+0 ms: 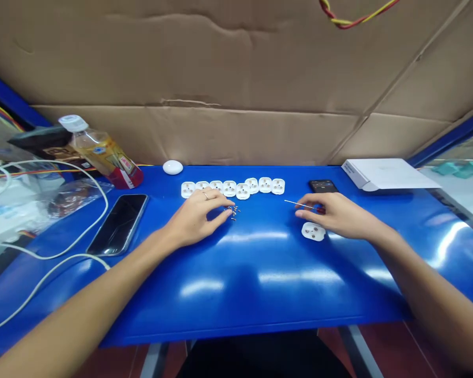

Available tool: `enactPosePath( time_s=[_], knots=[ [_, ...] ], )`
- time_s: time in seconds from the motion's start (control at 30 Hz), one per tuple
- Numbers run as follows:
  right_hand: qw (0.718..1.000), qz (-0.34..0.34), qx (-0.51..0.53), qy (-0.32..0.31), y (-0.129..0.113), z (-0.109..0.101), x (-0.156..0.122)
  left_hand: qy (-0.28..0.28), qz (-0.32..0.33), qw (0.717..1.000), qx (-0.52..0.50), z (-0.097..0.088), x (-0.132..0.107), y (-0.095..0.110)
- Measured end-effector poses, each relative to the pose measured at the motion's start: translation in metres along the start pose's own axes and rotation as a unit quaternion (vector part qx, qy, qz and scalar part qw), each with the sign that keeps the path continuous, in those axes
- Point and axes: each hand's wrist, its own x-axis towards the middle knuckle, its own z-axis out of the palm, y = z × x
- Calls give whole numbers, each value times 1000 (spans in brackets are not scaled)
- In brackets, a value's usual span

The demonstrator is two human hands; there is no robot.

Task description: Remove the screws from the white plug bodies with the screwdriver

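My left hand (pixel 197 218) rests palm down on the blue table (pixel 240 283), its fingertips reaching a small heap of metal screws (pixel 233 211). A ring shows on one finger. Just beyond it runs a row of several white round socket parts (pixel 236 187). My right hand (pixel 339 215) is closed around a thin screwdriver (pixel 299 205) whose shaft points left. One more white socket part (pixel 313 231) lies on the table under that hand's fingers.
A black phone (pixel 118 224) lies at the left, with white cables (pixel 55 247) beside it and a tilted drink bottle (pixel 102 153) behind. A white puck (pixel 172 167), a small dark device (pixel 322 186) and a white box (pixel 386 174) sit along the cardboard wall.
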Motion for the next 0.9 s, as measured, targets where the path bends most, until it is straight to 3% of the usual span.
enactPosePath(
  time_s=[0.17,0.3,0.37,0.5,0.63,0.77,0.9],
  knots=[
    [998,42,34,-38,4,-7,-17,12,16,1000,2,-1,0,1],
    [992,17,98,-76,-5,-9,-19,2,8,1000,3,0,0,1],
    [988,-6,145,-56,-15,-6,-12,2,1,1000,5,0,0,0],
    [968,-72,237,-49,-45,15,14,10,-35,999,-16,-1,-1,-2],
    [952,-164,246,-76,-70,45,38,27,-43,999,-7,-4,0,-2],
    [957,-219,189,-34,-73,59,46,21,-38,999,6,-4,1,1],
    [977,-190,57,75,-58,45,35,8,-41,999,-18,-4,1,5]
  ],
)
